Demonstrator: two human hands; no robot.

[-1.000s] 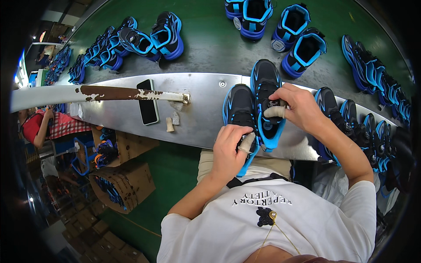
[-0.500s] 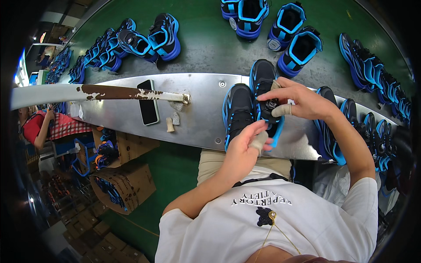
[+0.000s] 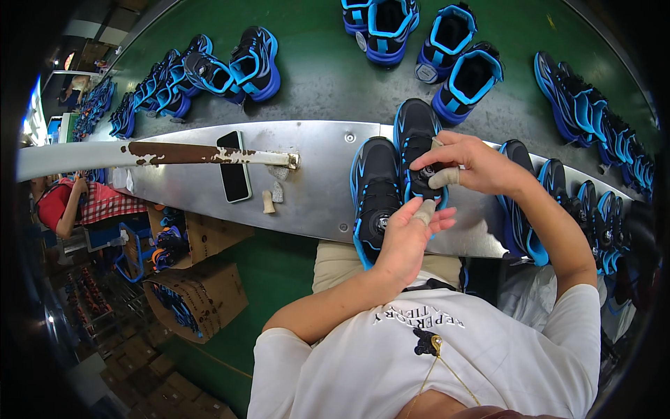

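Two black-and-blue shoes side by side on our steel bench, both hands over the right one.

The steel bench (image 3: 307, 174) carries the right shoe (image 3: 417, 140), long axis running away from us, left shoe (image 3: 373, 185) touching alongside. Our right hand (image 3: 474, 167) pinches its dial, fingers curled; our left hand (image 3: 408, 237) hovers loosely open at the heel, holding nothing.

The dial of the right-hand shoe (image 3: 417, 150) is covered by the right hand (image 3: 466, 167); the top shoes (image 3: 382, 17) are cut off.
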